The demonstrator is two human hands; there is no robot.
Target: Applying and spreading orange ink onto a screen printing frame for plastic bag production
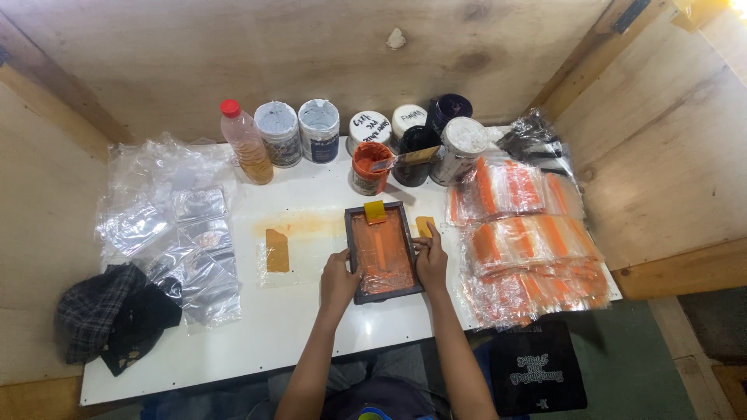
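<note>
Two hands frame one small dark-framed printing screen (383, 251) that lies flat near the middle of the white desk (272, 327), its mesh smeared orange. The left hand (338, 278) rests against the frame's left edge, fingers curled onto it; the right hand (430, 260) presses the right edge, fingers laid flat along the frame. Both hold the frame between them, neither lifting it as far as can be seen. One yellow squeegee (375, 211) sits on the top end of the screen.

At the far left lies one dark checked cloth (113, 315), and beside it a loose heap of clear plastic bags (175, 233). Just left of the screen is one clear bag with an orange print (277, 250), on an orange stain on the desk. Along the back stands one plastic bottle (247, 142) with a red cap and amber liquid, then about seven round jars: two grey-lidded ones (298, 131), one open orange paint jar (370, 167) with a stick across it, and white- and dark-lidded ones (424, 136), some with handwritten lids. One small yellow piece (424, 226) lies just beside the right fingers. To the right, overlapping rows of printed bags (529, 241) with orange marks; too many to count.
</note>
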